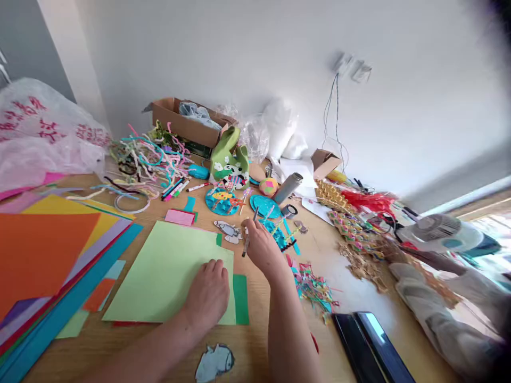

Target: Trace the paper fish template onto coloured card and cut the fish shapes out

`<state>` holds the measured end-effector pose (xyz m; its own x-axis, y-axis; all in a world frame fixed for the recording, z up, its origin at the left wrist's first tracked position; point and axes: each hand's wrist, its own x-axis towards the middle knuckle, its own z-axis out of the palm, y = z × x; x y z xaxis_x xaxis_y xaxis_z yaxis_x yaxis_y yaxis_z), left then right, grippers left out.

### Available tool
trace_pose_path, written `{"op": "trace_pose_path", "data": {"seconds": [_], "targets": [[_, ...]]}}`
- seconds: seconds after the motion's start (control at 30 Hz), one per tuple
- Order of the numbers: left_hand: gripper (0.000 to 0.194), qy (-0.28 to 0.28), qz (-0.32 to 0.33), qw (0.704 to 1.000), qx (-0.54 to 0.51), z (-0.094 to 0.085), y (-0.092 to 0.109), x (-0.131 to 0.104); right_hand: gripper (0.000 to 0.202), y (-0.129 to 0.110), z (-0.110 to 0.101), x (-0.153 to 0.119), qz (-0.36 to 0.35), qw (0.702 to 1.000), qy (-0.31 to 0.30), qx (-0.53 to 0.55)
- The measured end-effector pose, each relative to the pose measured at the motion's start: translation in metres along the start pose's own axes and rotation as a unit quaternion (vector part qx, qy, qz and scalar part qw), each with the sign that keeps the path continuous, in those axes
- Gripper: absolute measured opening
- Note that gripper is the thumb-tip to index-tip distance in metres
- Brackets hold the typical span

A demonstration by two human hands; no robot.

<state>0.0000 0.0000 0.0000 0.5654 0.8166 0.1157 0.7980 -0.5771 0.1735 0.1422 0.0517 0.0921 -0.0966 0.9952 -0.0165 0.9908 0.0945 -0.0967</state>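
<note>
My left hand (209, 290) rests on a pale green sheet of paper (155, 271), its fingers slightly bent and holding nothing. Just right of that sheet, my right hand (261, 242) is closed around a slim grey pen (246, 246), which slants through the fingers. Small grey paper fish cut-outs (227, 230) lie beside the pen, past the sheet's upper right corner. Darker green paper (240, 299) shows at the sheet's right edge. A larger grey-blue cut-out (215, 363) with a drawn outline lies near me, between my forearms.
Coloured sheets (43, 250) are stacked at left, below pipe cleaners (151, 157). Markers (175, 189), decorated blue discs (222, 201), a green felt bag (229, 159) and a grey cylinder (288, 187) stand or lie farther back. Paper scraps (313, 287), two phones (371, 346) and another person's sleeve (431, 314) are at right.
</note>
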Motion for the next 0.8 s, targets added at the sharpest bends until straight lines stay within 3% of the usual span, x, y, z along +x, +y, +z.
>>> {"op": "trace_pose_path", "data": {"seconds": [0.2, 0.47, 0.8], "targets": [[0.022, 0.025, 0.008, 1.0, 0.0, 0.0, -0.001, -0.001, 0.043, 0.002, -0.013, -0.032, -0.012, 0.999, -0.029, -0.013], [0.024, 0.016, 0.009, 1.0, -0.025, -0.002, -0.002, -0.001, 0.036, 0.006, 0.026, -0.09, 0.043, 0.98, -0.152, -0.119], [0.022, 0.001, 0.008, 1.0, -0.026, -0.009, -0.005, -0.002, 0.034, 0.018, 0.052, -0.11, 0.069, 0.986, -0.099, -0.117]]}}
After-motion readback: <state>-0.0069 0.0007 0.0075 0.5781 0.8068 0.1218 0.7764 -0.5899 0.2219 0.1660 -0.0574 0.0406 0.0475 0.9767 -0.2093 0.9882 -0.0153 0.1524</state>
